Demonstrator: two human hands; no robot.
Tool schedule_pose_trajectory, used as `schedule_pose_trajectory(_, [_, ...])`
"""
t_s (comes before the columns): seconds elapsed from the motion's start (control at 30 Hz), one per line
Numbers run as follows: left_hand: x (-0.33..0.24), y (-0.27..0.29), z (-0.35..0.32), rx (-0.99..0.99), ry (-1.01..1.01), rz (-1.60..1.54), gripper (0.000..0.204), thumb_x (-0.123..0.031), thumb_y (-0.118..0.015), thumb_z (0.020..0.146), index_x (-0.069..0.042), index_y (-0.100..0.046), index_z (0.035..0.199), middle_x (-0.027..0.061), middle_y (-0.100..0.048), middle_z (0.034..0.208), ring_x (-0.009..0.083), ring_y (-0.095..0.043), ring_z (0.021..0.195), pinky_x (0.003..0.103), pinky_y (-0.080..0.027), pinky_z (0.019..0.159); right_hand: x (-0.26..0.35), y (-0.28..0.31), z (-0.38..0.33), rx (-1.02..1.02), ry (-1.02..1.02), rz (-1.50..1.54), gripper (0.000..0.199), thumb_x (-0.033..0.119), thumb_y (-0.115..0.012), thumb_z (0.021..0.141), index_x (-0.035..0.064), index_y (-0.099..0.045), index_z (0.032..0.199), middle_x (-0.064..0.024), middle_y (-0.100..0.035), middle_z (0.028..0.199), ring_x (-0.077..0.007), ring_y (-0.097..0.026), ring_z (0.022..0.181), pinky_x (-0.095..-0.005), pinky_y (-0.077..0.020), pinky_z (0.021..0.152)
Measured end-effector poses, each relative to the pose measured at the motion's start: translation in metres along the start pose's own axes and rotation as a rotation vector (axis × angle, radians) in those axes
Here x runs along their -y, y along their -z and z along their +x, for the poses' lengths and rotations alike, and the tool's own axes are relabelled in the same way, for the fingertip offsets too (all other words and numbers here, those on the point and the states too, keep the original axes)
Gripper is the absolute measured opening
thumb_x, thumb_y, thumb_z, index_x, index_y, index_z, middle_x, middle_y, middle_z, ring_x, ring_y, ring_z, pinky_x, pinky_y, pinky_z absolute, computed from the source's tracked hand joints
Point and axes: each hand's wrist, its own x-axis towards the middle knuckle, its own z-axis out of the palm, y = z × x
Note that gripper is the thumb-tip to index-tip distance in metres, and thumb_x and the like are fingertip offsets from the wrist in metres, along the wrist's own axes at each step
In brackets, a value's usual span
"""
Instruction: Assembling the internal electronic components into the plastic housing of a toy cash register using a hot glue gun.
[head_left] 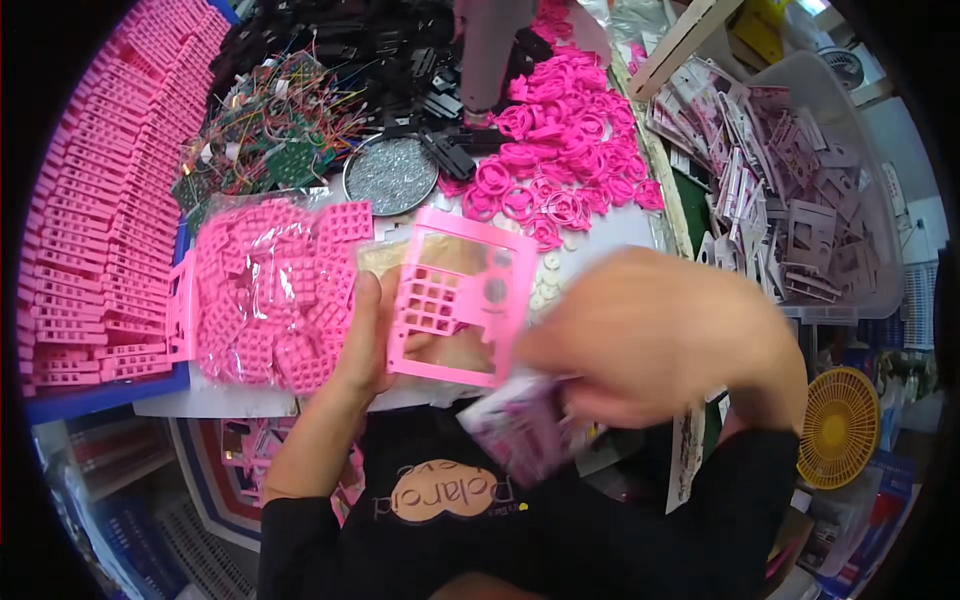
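Your right hand point(655, 335), blurred at centre right, closes its fingers on a pale purple-and-white plastic piece point(520, 425) low in the frame. Your left hand point(365, 335) clamps the flat pink plastic faceplate with its grid of button holes point(455, 295) at centre. Hold that plate level and steady; bring the smaller piece in slowly.

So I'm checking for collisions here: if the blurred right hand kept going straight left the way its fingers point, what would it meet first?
Most likely the pink plastic faceplate with the grid of square holes, which the left hand holds upright just left of the right hand. The right hand grips a blurred pale sheet, and depth is unclear.
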Motion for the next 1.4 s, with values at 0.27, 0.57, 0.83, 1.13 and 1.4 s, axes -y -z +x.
schedule_pose_trajectory(0.27, [0.007, -0.043, -0.019, -0.231, -0.034, 0.050, 0.082, -0.054, -0.060, 0.093, -0.003, -0.032, 0.151, 0.0193, -0.057, 0.135, 0.0308, -0.061, 0.121, 0.046, -0.052, 0.102, -0.020, -0.036, 0.119, -0.657, 0.241, -0.501, 0.041, 0.016, -0.073, 0.074, 0.0034, -0.067, 0.112, -0.0153, -0.067, 0.110, -0.0300, -0.062, 0.109, -0.0464, -0.0468, 0.095])
schedule_pose_trajectory(0.57, [0.004, -0.045, -0.044, -0.535, -0.127, 0.538, 0.080, -0.005, -0.064, 0.083, 0.005, -0.026, 0.153, 0.0170, -0.053, 0.138, 0.0242, -0.058, 0.121, 0.037, -0.043, 0.106, -0.026, -0.196, 0.099, -0.846, 0.000, 1.772, 0.074, 0.004, -0.067, 0.091, -0.0013, -0.027, 0.153, -0.0101, -0.054, 0.135, -0.0166, -0.055, 0.124, -0.0337, -0.0468, 0.103])
schedule_pose_trajectory(0.83, [0.002, -0.062, -0.023, -0.732, -0.512, 1.355, 0.097, -0.002, -0.068, 0.082, -0.003, -0.012, 0.161, 0.0143, -0.043, 0.144, 0.0225, -0.052, 0.122, 0.034, -0.041, 0.105, -0.017, -0.186, 0.112, -1.093, 0.031, 1.201, 0.057, 0.013, -0.061, 0.098, -0.0003, -0.033, 0.146, -0.0121, -0.053, 0.132, -0.0180, -0.055, 0.119, -0.0341, -0.0472, 0.098])
schedule_pose_trajectory(1.13, [0.006, -0.071, -0.011, -0.602, -0.441, 1.111, 0.112, -0.011, -0.086, 0.073, -0.002, -0.015, 0.160, 0.0176, -0.040, 0.139, 0.0283, -0.052, 0.125, 0.039, -0.049, 0.101, -0.023, -0.181, 0.124, -1.176, 0.144, 1.440, 0.050, 0.027, -0.048, 0.107, -0.0041, -0.037, 0.144, -0.0116, -0.058, 0.128, -0.0159, -0.055, 0.117, -0.0308, -0.0451, 0.099])
schedule_pose_trajectory(1.4, [0.018, -0.055, -0.022, -0.643, -0.415, 0.977, 0.106, -0.009, -0.080, 0.079, -0.001, -0.012, 0.160, 0.0178, -0.038, 0.140, 0.0277, -0.050, 0.128, 0.040, -0.045, 0.106, -0.021, -0.191, 0.126, -1.139, 0.107, 1.269, 0.069, 0.040, -0.062, 0.099, -0.0056, -0.036, 0.144, -0.0165, -0.063, 0.121, -0.0214, -0.062, 0.109, -0.0336, -0.0485, 0.093])
